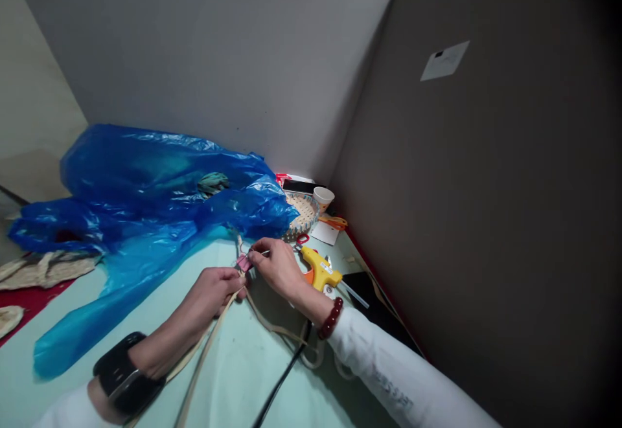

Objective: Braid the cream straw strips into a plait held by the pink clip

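My left hand [216, 289] is closed around tan flat strips [204, 350] that run back toward me over the pale green table [233, 376]. My right hand [276, 266] pinches a small pink clip [243, 263] at the point where the strips meet, right against my left fingers. A black band sits on my left wrist and a dark red bead bracelet [331, 319] on my right.
A big blue plastic bag [146, 201] lies on the left and behind the hands. A yellow glue gun [321, 269] with a black cord [282, 376], a woven round tray [302, 214], a paper cup [323, 197] and orange scissors [334, 223] sit by the brown wall at right.
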{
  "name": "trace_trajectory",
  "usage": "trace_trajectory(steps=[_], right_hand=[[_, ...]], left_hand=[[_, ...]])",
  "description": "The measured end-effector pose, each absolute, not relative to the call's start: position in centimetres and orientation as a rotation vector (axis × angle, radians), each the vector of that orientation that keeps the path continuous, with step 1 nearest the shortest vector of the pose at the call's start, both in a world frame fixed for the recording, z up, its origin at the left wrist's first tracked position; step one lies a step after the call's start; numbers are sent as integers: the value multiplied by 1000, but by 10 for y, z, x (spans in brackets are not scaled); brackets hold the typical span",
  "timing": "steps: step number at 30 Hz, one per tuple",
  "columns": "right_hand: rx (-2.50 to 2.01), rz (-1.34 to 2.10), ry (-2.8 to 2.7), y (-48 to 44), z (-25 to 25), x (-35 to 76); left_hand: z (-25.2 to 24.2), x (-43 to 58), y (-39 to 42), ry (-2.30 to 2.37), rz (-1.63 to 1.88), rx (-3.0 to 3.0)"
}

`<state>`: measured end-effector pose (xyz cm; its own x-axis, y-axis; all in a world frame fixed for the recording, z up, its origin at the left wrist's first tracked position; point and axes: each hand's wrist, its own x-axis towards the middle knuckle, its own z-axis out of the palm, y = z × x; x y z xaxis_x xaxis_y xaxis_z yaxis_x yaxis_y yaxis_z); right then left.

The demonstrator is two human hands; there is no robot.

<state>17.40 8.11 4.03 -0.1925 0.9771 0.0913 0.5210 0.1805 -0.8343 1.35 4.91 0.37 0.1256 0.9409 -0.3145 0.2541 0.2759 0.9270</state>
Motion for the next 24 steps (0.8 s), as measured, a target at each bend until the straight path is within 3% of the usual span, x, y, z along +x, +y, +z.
trace_trajectory(steps=[11, 24], right_hand=[[-1472, 845, -1871, 94, 36, 175], [-1470, 1007, -1782, 56, 38, 183]], left_hand=[[-1, 17, 67, 1392, 708, 1237], [12, 11, 33, 1345, 660, 1392]])
